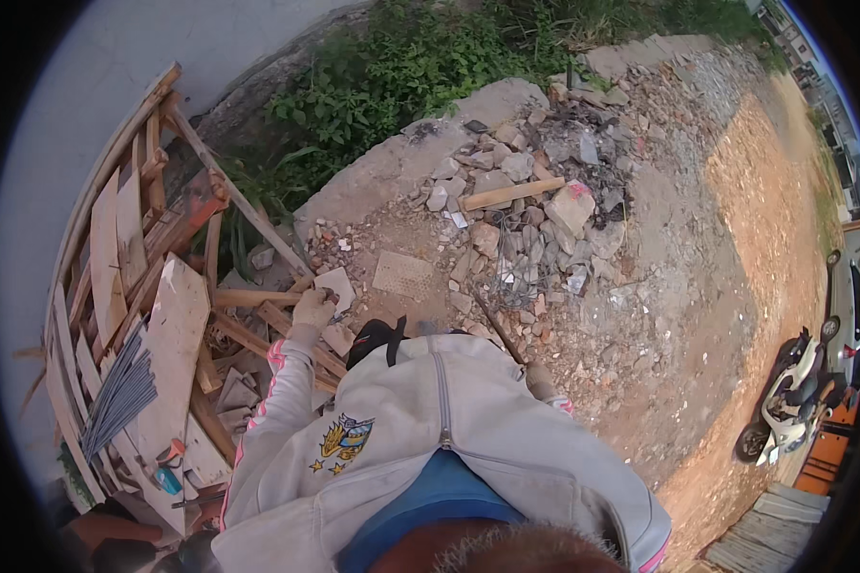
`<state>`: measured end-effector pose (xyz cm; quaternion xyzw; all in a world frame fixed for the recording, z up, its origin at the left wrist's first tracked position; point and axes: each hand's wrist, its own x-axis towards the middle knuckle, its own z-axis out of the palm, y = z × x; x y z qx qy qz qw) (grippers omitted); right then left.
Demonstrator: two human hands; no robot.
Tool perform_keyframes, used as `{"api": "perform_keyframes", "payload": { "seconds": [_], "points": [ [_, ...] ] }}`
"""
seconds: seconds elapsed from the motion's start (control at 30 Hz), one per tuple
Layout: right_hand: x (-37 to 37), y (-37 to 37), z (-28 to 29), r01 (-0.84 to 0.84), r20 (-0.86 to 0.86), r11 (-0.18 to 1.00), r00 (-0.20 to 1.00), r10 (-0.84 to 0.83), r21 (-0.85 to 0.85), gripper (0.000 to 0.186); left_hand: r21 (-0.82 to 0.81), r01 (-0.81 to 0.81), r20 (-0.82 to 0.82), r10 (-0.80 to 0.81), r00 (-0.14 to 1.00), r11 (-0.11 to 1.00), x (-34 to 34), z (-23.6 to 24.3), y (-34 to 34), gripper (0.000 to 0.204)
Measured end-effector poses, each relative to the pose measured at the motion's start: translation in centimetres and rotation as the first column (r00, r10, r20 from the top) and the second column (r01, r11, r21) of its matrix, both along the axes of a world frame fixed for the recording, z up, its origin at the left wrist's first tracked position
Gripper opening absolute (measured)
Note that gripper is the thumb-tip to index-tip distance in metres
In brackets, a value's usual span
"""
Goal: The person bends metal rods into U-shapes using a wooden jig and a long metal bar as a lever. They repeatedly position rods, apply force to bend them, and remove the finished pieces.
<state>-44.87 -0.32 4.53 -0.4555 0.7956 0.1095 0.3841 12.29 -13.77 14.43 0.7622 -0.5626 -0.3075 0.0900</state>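
Note:
My left hand (311, 310), in a pale glove, is curled beside a wooden batten (244, 297) at the edge of the scrap pile; what lies in its fingers is too small to make out. My right hand (538, 380), partly behind my light jacket (506, 430), grips a long, dark thin bar (496, 325) that slants up and left over the rubble. A square white tile piece (334, 286) lies just beyond my left hand, and a dotted beige slab (403, 274) is on the dirt farther ahead.
Leaning timber and boards (169, 353), steel rods (115, 392) and a teal-handled tool (167, 477) are at left by a pale wall (86, 95). A rubble heap (569, 210) lies ahead below plants (373, 86). A scooter (779, 396) and car (844, 315) stand at right.

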Motion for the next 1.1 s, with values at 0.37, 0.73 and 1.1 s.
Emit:
{"api": "perform_keyframes", "payload": {
  "seconds": [0.37,0.73,1.1],
  "points": [
    [20.8,-31.7,25.0,-0.050,0.393,0.609,0.721,0.571,-0.792,0.038,-0.327,-0.469,-0.339,0.361,0.869,0.820,-0.6,8.8,11.0,0.032],
    [35.6,-32.5,13.9,-0.182,0.496,0.680,0.557,0.666,-0.710,0.035,-0.681,-0.725,-0.404,0.775,0.486,0.099,14.7,20.9,15.4,0.031],
    [52.0,-36.8,29.1,-0.404,0.333,0.446,0.321,0.887,-0.799,0.035,-0.710,-0.652,0.090,0.952,0.293,0.267,19.9,17.8,15.2,0.024]
  ]
}}
